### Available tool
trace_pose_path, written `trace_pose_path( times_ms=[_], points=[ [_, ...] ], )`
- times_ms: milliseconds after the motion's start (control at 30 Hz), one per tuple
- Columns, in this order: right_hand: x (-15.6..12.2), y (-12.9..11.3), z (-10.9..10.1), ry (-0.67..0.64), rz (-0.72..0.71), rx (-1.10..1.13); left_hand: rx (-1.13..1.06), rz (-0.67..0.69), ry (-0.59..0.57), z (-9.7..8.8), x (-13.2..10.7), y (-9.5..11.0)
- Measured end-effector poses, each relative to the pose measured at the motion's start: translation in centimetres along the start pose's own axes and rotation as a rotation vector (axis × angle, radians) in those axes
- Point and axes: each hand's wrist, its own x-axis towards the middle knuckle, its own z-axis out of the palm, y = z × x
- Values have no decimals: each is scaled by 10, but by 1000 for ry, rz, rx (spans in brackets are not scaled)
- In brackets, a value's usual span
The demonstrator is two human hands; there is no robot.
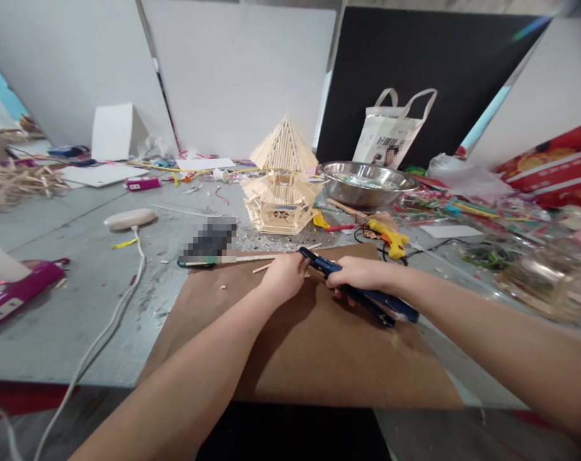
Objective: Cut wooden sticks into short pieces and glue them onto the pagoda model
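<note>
Paper, a plain brown sheet (319, 365), covers the front of the grey table (93, 275). Above it, right hand (355, 274): fingers wrapped around a dark blue, long-handled plier-like tool (322, 264), handles apart at the rear. Left hand (283, 278): fingers bent together at the tool's nose; what they pinch, if anything, is hidden, cannot tell. Small pale wooden offcut (222, 287) on the paper, left of that hand; thin pale wooden sticks (262, 267) just beyond it.

Judgement: seat any piece square in the jaws, steady it from one side, keep left fingertips off the closing line, squeeze smoothly. Working low over the paper should limit flying bits.

Farther: yellow glue gun (389, 238), its dark cord best kept clear of the right forearm. Behind, upright pavilion-shaped model of pale sticks (281, 192), shiny steel bowl (352, 195) beside it.
</note>
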Motion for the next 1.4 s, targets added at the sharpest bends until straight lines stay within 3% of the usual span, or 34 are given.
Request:
trace_pose_path(
  times_ms=[133, 300, 400, 967, 1400],
  points=[
    [-2, -4, 0, -1, -44, -39, -181, -68, 13, -5, 1, 5],
    [-11, -10, -3, -10, -117, -7, -765, -255, -101, -9, -1, 9],
    [-16, -13, -5, 10, -112, 11, -950, -274, -150, -11, -2, 11],
    [-8, 0, -2, 25, -141, -14, -894, -266, -232, -18, -4, 15],
    [-11, -3, -3, 3, -136, -20, -644, -188, -104, -12, -2, 7]
  ],
)
